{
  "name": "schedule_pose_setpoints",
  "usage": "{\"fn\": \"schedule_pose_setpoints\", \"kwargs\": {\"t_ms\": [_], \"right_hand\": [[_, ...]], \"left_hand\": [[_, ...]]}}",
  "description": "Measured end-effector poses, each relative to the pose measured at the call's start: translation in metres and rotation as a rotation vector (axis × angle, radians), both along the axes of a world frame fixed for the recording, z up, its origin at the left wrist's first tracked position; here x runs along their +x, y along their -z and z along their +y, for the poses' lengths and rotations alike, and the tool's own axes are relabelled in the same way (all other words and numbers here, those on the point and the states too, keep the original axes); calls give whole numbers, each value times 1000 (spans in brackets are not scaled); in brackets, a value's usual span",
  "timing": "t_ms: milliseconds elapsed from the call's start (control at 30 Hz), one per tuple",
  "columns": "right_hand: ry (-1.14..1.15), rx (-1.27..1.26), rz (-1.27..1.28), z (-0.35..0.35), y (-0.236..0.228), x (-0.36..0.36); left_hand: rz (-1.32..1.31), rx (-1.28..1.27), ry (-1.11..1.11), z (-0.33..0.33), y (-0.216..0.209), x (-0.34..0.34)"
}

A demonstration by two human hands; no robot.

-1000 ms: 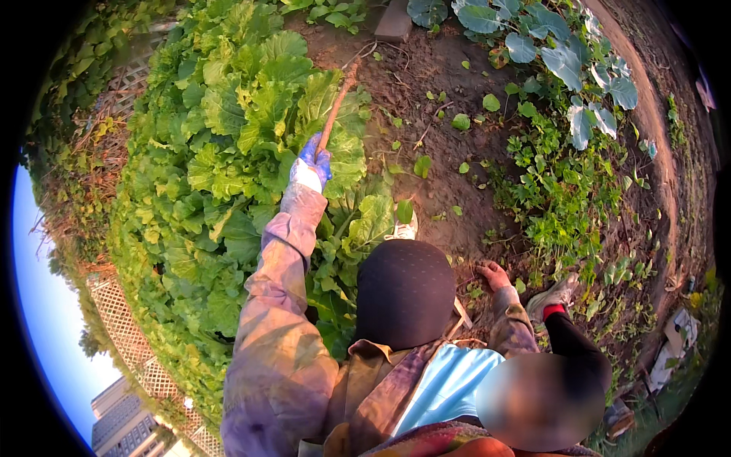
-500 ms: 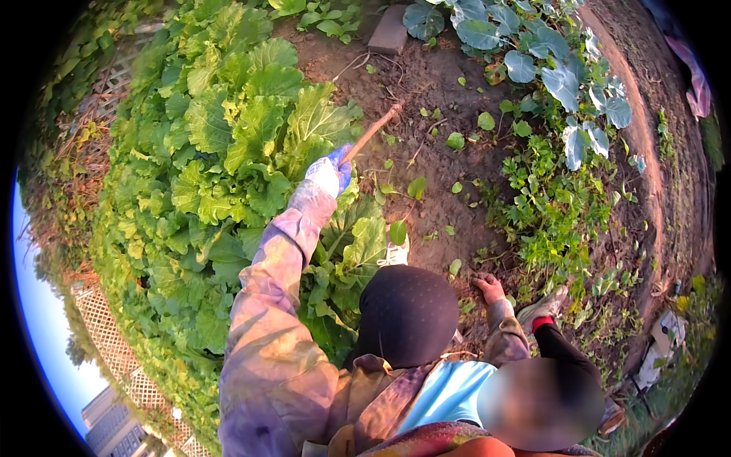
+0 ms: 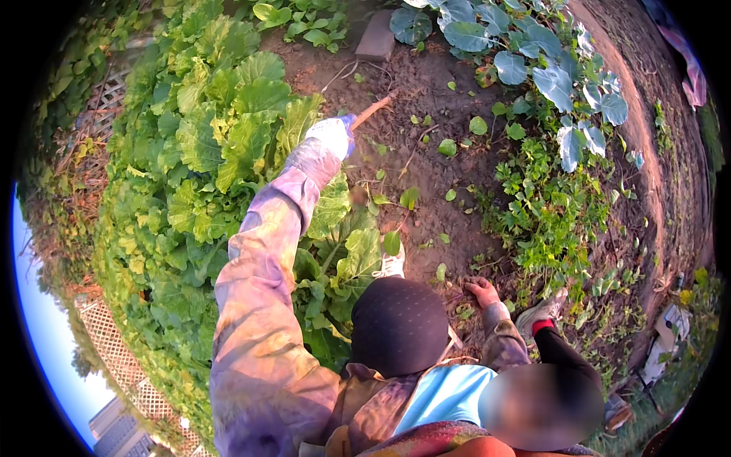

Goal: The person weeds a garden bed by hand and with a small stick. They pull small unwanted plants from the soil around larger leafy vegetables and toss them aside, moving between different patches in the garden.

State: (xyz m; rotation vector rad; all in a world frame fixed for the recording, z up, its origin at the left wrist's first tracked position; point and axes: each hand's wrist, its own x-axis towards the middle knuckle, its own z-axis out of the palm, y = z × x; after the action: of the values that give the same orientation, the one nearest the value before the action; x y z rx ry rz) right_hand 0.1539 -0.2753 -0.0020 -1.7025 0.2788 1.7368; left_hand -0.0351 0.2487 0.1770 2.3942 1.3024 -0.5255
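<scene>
My left hand [image 3: 333,137], in a white and blue glove, is closed round a brown wooden stick [image 3: 372,112]. The stick juts out to the far right over the soil; its other end is hidden by the glove and leaves. Large green leafy vegetables [image 3: 259,99] stand directly left of that hand. Low on the right, my bare right hand [image 3: 483,292] is at the ground with its fingers bent together. Thin stems lie at its fingertips, and what they pinch is too small to make out. My bent knee [image 3: 400,327] in dark cloth lies between the arms.
Bare brown soil [image 3: 426,175] with small scattered seedlings runs up the middle. Blue-green broad-leaved plants [image 3: 552,84] and low bright green plants [image 3: 548,206] border it on the right. A grey brick [image 3: 376,36] lies at the far end. Lattice fencing [image 3: 114,343] stands at left.
My left hand has moved farther away with the stick, which now shows shorter beyond the glove. My right hand stays low at the soil. The whole view has shifted slightly.
</scene>
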Motion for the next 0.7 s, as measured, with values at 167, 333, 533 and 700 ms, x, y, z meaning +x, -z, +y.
{"fn": "schedule_pose_setpoints", "kwargs": {"t_ms": [167, 333, 533, 700], "right_hand": [[16, -2, -8, 1, -1, 6], [70, -10, 17, 12, -7, 3], [113, 38, 34, 11, 8, 0], [131, -5, 112, 20, 18, -7]], "left_hand": [[3, 5, 90, 18, -19, 13], [69, -9, 151, 42, -17, 14], [104, 13, 256, 80, -22, 42], [251, 67, 428, 92, -30, 86]]}}
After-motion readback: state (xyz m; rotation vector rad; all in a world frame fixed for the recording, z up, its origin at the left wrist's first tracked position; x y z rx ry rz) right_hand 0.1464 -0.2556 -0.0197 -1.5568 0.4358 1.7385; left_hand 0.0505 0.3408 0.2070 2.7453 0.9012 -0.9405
